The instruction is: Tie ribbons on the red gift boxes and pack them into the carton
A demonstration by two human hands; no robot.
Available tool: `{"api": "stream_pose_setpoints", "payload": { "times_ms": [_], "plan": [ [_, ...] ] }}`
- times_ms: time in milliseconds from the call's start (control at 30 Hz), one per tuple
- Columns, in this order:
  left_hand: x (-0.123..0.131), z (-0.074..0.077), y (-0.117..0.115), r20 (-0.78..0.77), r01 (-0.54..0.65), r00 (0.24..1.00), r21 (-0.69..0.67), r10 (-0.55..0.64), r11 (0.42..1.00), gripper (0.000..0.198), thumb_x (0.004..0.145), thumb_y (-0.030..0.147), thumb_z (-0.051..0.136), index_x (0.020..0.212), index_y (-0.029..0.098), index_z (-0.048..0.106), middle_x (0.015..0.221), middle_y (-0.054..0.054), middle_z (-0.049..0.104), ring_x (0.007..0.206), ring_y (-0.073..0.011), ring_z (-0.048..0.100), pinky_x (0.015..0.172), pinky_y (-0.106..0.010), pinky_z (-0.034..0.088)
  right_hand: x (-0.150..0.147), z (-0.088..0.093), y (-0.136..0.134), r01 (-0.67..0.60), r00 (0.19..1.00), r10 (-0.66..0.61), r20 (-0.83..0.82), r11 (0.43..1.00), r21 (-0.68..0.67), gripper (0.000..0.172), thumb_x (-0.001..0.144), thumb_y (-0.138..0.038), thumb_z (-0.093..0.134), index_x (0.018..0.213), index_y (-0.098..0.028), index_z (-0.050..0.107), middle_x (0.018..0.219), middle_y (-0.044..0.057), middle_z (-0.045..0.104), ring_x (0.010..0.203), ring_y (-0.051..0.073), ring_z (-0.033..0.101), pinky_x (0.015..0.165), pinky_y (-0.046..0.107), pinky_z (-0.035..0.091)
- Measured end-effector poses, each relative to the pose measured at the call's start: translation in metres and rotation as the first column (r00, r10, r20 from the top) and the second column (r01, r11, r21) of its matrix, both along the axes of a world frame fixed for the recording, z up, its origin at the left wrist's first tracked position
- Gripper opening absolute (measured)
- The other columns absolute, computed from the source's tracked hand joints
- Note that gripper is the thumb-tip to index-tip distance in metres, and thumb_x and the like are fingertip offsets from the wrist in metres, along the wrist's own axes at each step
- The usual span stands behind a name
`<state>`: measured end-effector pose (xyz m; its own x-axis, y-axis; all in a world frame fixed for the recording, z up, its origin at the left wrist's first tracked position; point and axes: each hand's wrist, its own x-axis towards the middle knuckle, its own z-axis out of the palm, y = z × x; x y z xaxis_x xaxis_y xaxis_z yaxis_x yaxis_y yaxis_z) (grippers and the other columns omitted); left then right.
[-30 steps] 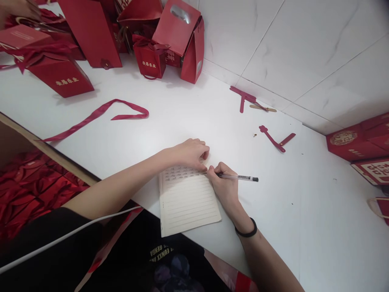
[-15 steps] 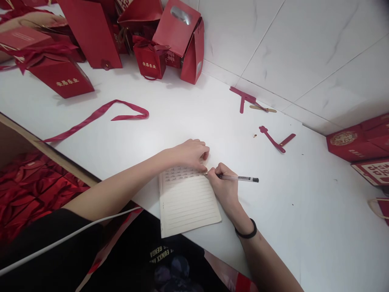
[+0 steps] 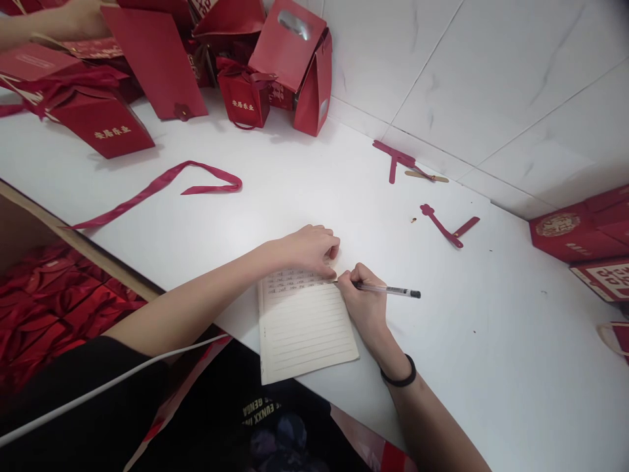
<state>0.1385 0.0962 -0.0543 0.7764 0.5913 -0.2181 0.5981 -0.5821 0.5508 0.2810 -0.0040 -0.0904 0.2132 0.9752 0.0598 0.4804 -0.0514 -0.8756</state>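
Observation:
A lined paper sheet (image 3: 303, 328) lies at the near edge of the white table (image 3: 275, 190), with two rows of handwriting at its top. My left hand (image 3: 310, 249) rests curled on the sheet's top edge, fingers pressed down on it. My right hand (image 3: 363, 301), a black band on its wrist, pinches a clear pen (image 3: 390, 290) whose tip touches the sheet's upper right corner; the pen's black end points right.
Red gift boxes (image 3: 289, 59) and bags (image 3: 105, 124) crowd the far left, where another person's hand (image 3: 83, 16) holds a flat red bag (image 3: 160, 62). A red ribbon (image 3: 162, 187) and red tabs (image 3: 442, 226) lie on the table. More red boxes (image 3: 574, 229) sit right.
My hands and pen have barely shifted. At far left, the other person's hand has come in and tilted the flat red bag to the right.

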Motion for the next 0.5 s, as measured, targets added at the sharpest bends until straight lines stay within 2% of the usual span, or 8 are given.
{"api": "stream_pose_setpoints", "payload": {
  "times_ms": [200, 300, 400, 500],
  "plan": [
    [-0.001, -0.001, 0.001, 0.006, 0.004, 1.0, 0.004, -0.004, 1.0, 0.027, 0.065, 0.042, 0.058, 0.079, 0.019, 0.057, 0.084, -0.003, 0.057, 0.084, -0.0193, 0.049, 0.072, -0.03, 0.034, -0.001, 0.003, 0.001, -0.003, 0.999, 0.004, -0.046, 1.0, 0.005, 0.034, 0.072, -0.022, 0.049, 0.056, -0.021, 0.02, 0.05, -0.008, 0.021, 0.049, 0.008, 0.02, 0.044, 0.022, 0.018],
    [0.001, -0.004, 0.002, -0.001, -0.004, 1.0, 0.007, 0.004, 1.0, 0.031, 0.063, 0.044, 0.061, 0.081, 0.018, 0.059, 0.085, -0.003, 0.057, 0.084, -0.0199, 0.05, 0.073, -0.03, 0.036, 0.004, 0.004, 0.005, 0.082, 0.967, -0.085, -0.24, 0.996, -0.022, 0.035, 0.076, -0.028, 0.053, 0.055, -0.02, 0.027, 0.047, -0.008, 0.031, 0.045, 0.007, 0.028, 0.042, 0.02, 0.023],
    [0.002, -0.006, 0.002, 0.016, -0.014, 1.0, 0.008, 0.014, 1.0, 0.031, 0.061, 0.042, 0.067, 0.08, 0.017, 0.061, 0.085, -0.005, 0.059, 0.085, -0.0209, 0.053, 0.073, -0.03, 0.039, 0.013, 0.004, 0.01, 0.151, 0.823, -0.196, -0.533, 0.98, -0.126, 0.038, 0.077, -0.04, 0.057, 0.058, -0.021, 0.03, 0.043, -0.009, 0.035, 0.039, 0.007, 0.027, 0.036, 0.019, 0.018],
    [-0.008, -0.001, 0.004, 0.123, -0.044, 0.99, -0.154, 0.063, 0.987, 0.029, 0.064, 0.04, 0.068, 0.082, 0.017, 0.063, 0.087, -0.004, 0.063, 0.084, -0.0195, 0.058, 0.074, -0.029, 0.044, 0.02, 0.004, 0.013, 0.14, 0.685, -0.217, -0.695, 0.976, -0.167, 0.04, 0.073, -0.046, 0.062, 0.06, -0.021, 0.034, 0.042, -0.009, 0.033, 0.037, 0.007, 0.026, 0.033, 0.017, 0.014]
  ]
}}
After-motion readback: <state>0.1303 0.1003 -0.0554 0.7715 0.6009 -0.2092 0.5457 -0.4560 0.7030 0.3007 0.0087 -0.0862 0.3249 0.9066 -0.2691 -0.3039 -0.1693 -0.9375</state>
